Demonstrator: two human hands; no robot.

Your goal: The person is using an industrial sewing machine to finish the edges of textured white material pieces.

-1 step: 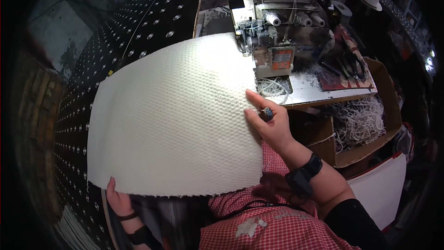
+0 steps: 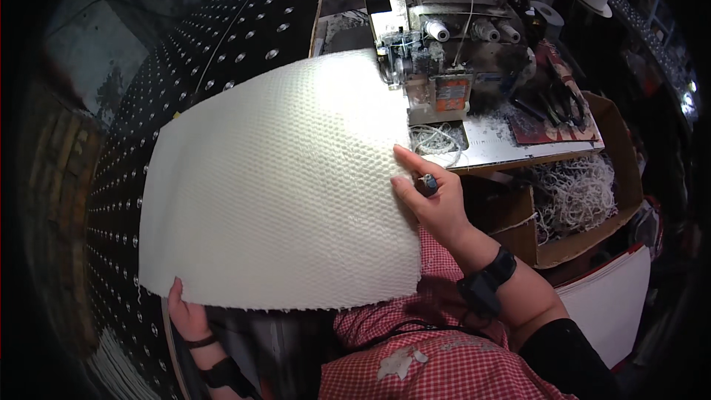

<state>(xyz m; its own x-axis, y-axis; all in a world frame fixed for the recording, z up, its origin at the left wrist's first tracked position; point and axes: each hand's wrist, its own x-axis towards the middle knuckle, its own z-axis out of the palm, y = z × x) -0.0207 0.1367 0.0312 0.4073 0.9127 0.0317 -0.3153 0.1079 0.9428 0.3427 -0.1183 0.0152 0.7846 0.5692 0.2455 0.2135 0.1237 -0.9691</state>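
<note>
A broad sheet of white, bumpy textured fabric point(image 2: 266, 200) stretches away from me, its far right corner under the head of an overlock sewing machine point(image 2: 452, 37). My left hand point(image 2: 188, 317) grips the near left edge, thumb on top and the other fingers hidden beneath. At the right edge, my right hand point(image 2: 437, 196) pinches the fabric with the thumb on top, just short of the machine table. A small dark object with a metallic end point(image 2: 428, 184) shows between the right-hand fingers; its kind cannot be made out. The fabric's near edge is frayed.
A cardboard box point(image 2: 570, 255) of white thread scraps point(image 2: 574, 200) stands right of the machine table point(image 2: 492, 141). Dark-handled scissors point(image 2: 566, 107) lie on a red sheet there. Left of the fabric runs a black surface with rows of shiny studs point(image 2: 271, 54). A white panel point(image 2: 607, 304) leans at lower right.
The fabric has shifted slightly away from me toward the machine, and my left hand has moved up with it. My right hand stays nearly in place.
</note>
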